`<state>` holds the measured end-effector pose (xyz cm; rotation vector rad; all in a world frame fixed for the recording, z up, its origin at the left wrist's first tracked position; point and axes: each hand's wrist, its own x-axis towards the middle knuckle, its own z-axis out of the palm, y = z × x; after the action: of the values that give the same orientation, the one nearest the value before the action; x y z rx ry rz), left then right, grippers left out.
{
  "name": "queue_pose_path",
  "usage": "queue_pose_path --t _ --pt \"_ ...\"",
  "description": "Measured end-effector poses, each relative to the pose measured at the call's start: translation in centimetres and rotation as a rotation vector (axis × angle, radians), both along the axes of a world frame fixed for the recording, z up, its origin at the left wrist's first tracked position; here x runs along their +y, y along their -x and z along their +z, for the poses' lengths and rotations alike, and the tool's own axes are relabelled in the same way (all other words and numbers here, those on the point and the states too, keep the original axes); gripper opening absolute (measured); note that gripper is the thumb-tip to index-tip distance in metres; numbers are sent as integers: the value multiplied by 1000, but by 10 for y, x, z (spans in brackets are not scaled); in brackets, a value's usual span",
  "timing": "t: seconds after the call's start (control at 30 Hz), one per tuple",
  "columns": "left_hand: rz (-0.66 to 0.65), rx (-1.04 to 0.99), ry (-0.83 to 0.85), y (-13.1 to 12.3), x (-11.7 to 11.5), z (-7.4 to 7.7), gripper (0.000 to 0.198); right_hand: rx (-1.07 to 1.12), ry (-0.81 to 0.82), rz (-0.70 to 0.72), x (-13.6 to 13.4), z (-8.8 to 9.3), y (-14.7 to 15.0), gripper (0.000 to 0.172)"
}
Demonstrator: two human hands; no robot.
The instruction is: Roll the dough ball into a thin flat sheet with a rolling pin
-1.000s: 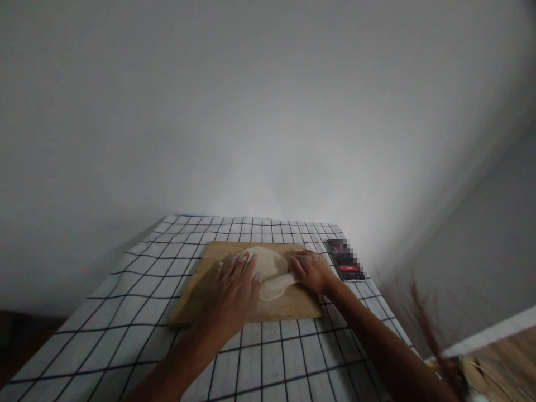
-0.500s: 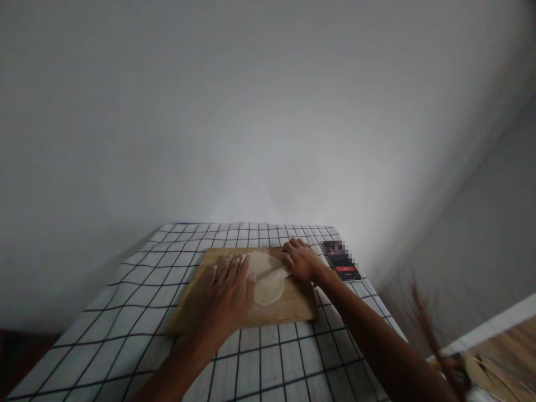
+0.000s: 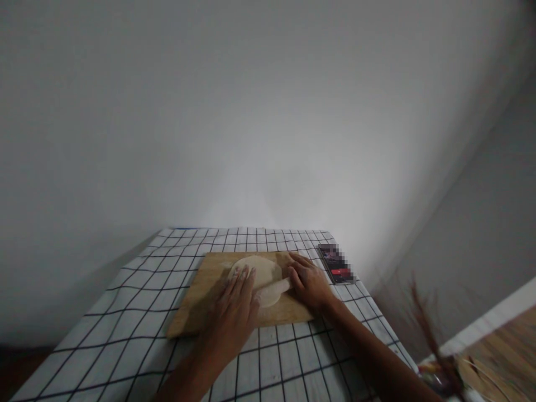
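While the right hand's grip (image 3: 309, 283) curls closed around one end of a pale, smooth, cylindrical rolling pin (image 3: 274, 290), the left hand's grip (image 3: 234, 304) lies open, its flour-whitened fingers stretched flat over the left side of a thin, roundish dough sheet (image 3: 262, 269). Dough and slanting pin rest on a rectangular wooden board (image 3: 291, 312); white cloth (image 3: 134, 301) ruled with dark squares covers the worktop; a flat phone (image 3: 329, 258) lies right of the board.
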<state>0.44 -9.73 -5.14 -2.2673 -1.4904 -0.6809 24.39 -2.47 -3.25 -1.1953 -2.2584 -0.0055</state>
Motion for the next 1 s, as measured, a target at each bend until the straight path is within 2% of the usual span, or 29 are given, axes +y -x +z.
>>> queue_pose_path --t 0.1,0.17,0.3,0.4,0.5,0.6,0.7,0.83,1.0 --pt "58 -13 45 6 18 5 48 -64 13 19 31 7 12 40" --pt "107 -5 73 9 27 11 44 -171 16 85 55 10 20 41" --pt "134 62 67 9 31 17 41 -243 18 169 84 5 29 39" --pt "105 76 30 4 24 13 42 -239 14 166 80 -3 24 41" --pt "106 46 -49 -3 15 5 48 -178 -4 146 59 -8 12 42" --pt "70 50 -98 -6 7 -5 51 -97 -38 139 34 -9 1 42" --pt "30 64 -114 -2 8 -11 53 -54 -58 109 25 -5 3 39" --pt "51 53 -82 9 23 -10 51 -119 11 7 52 4 26 43" --pt "109 32 36 15 40 0 51 -235 51 113 97 6 46 35"
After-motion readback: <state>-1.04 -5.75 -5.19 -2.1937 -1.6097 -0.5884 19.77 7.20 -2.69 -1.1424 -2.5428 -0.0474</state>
